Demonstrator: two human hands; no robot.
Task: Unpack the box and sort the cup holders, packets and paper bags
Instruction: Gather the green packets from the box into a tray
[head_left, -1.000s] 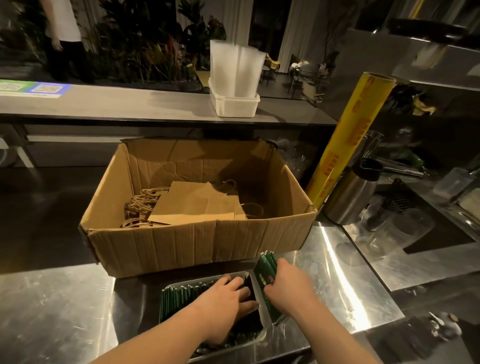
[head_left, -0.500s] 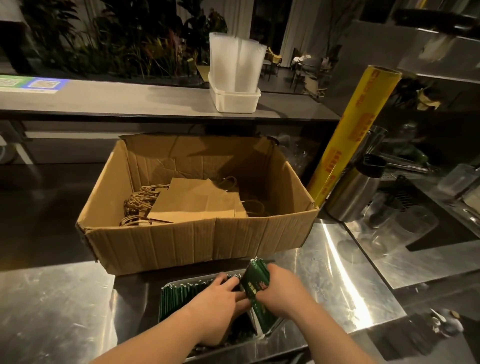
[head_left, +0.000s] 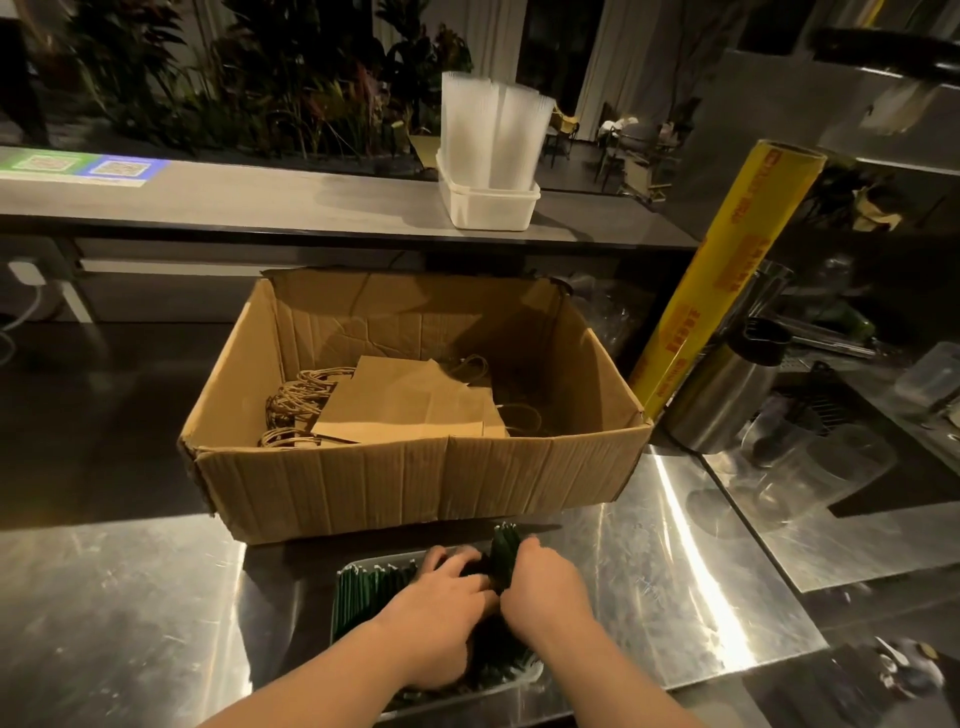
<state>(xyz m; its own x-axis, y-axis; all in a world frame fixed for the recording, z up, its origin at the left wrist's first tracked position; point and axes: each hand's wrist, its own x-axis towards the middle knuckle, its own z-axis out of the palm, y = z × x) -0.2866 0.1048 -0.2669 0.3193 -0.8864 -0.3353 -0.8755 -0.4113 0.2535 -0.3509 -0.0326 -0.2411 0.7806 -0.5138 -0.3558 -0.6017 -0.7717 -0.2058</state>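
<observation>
Head | fingers of my right hand (head_left: 545, 587) pinch packets (head_left: 505, 548) to slot into tray (head_left: 374, 558) | left hand (head_left: 441, 603) makes room, fingers: cannot tell

Café bar: steel counter (head_left: 675, 545), stacked cups (head_left: 493, 130), cling-film roll (head_left: 727, 280).

Dim room: steel counter (head_left: 130, 597), grey raised ledge (head_left: 260, 202), leafy plants (head_left: 291, 88) and pale curtains (head_left: 623, 62) behind.
</observation>
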